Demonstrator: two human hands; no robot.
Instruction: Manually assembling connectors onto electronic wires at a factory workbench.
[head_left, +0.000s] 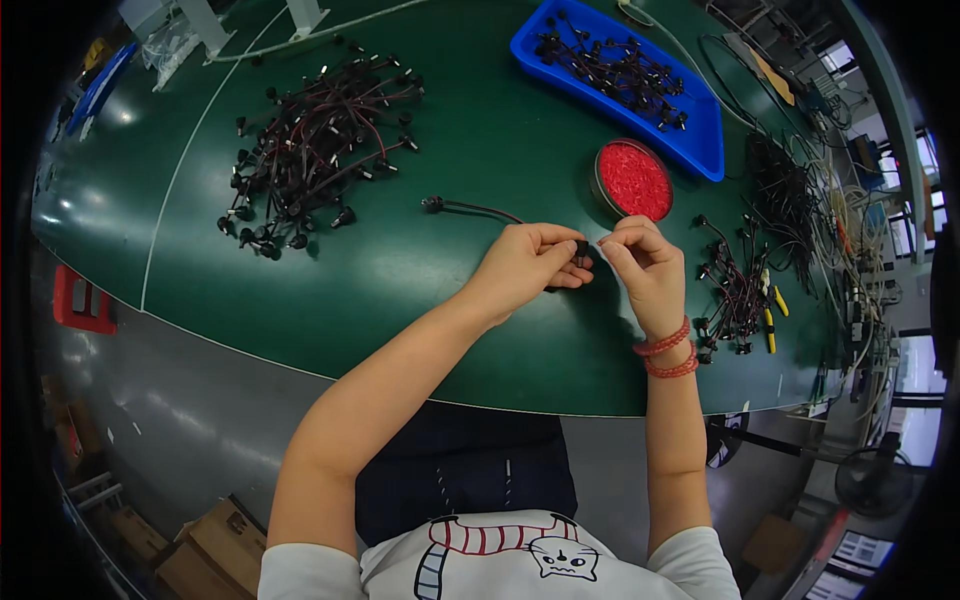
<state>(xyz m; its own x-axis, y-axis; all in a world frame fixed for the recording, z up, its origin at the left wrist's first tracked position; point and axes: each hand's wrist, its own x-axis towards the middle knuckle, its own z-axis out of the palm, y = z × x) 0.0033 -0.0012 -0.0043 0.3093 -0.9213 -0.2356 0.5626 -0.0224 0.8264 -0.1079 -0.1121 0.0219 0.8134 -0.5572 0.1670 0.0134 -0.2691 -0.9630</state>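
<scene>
My left hand (528, 262) is closed round a short black cable (480, 209), gripping it by a black plug at one end. The cable's other end lies out to the left on the table. Facing it across a small gap is my right hand (648, 265), thumb and forefinger pinched together. Something tiny may be between those fingertips, but it is too small to make out. Just beyond the right hand stands a round tin (632, 180) full of small red pieces.
A large heap of short black cables (320, 150) covers the green table (400, 300) at left. More lie in a blue tray (700, 140) at the far right. A smaller cable pile (735, 280) sits right, beside a yellow-handled tool (770, 325). Long black wires (785, 190) lie behind it.
</scene>
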